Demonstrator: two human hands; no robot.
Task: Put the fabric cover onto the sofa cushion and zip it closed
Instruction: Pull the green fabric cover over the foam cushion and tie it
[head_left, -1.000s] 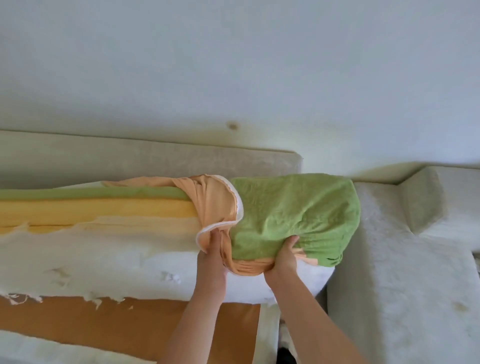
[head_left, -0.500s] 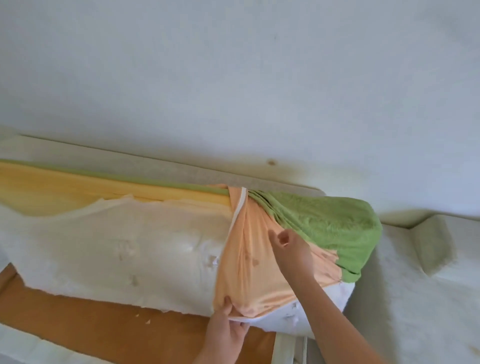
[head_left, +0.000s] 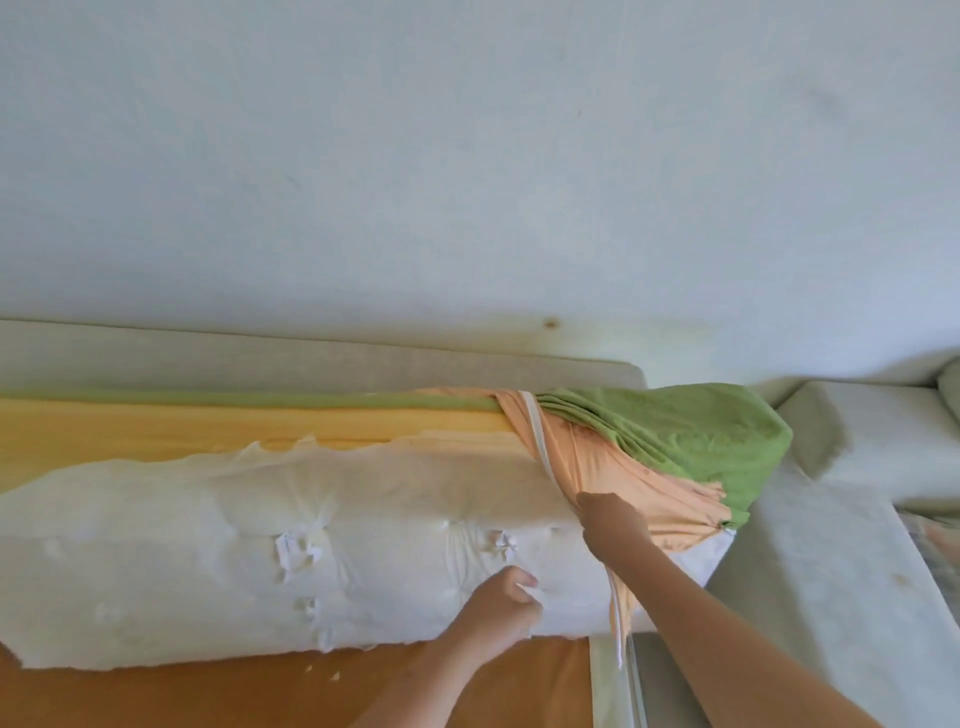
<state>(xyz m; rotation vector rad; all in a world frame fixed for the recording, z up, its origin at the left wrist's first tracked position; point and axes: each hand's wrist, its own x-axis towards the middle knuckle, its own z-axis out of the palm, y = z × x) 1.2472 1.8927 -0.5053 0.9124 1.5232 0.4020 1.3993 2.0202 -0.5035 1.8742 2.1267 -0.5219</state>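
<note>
Left hand (head_left: 501, 608) has left the cover (head_left: 675, 447) hem and now clutches wadding on the cushion (head_left: 311, 545) front. Right hand (head_left: 613, 519) grips the cover's bunched edge. Cover still caps only the cushion's right end (zipping looks far off).

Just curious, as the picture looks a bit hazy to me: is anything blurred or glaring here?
Head view: soft overall, with the right hand slightly smeared at its edges. Head view: even, diffuse light, no glare, only faint shadows beside the fabric cover. Head view: the white wadding of the cushion looks washed out.
</note>
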